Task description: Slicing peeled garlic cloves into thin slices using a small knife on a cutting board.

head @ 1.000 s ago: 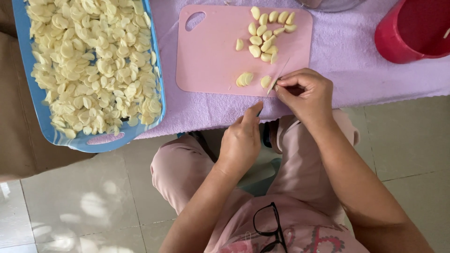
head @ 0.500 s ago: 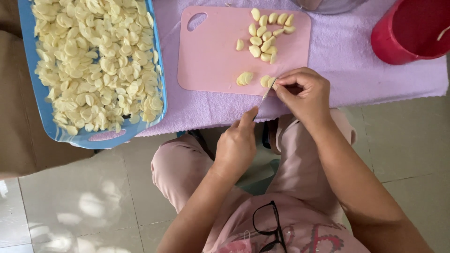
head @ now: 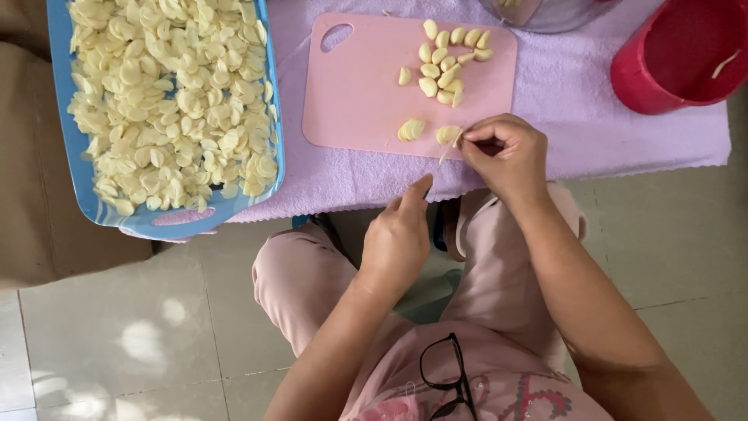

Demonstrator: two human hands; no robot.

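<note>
I see the surface first, draped in a lilac towel, with pale floor tiles below its near edge. On its left side sits the blue tray, heaped with pale sliced garlic. To the right of it lies the pink cutting board, and at the far right a red tub is cut off by the frame; a clear bowl peeks in at the top edge.

On the board, a cluster of peeled cloves lies near the top right, well apart from two small fanned stacks of slices at the near edge: one stack left, another just beside my right hand.

My right hand is closed narrow, fingertips pinched on what looks like a thin blade or sliver angling down off the board's edge; it is too slim for me to name for sure. It touches the nearer slice stack.

My left hand hangs below the surface edge over my lap, loosely curled, thumb up toward the towel; I cannot tell whether it holds anything.

Compared with a second ago, both hands sit in nearly the same place, the left having dropped only slightly. The two slice stacks are unchanged, so I judge no new cut has landed; the slicing is paused between cloves.

Black glasses hang at my collar.
</note>
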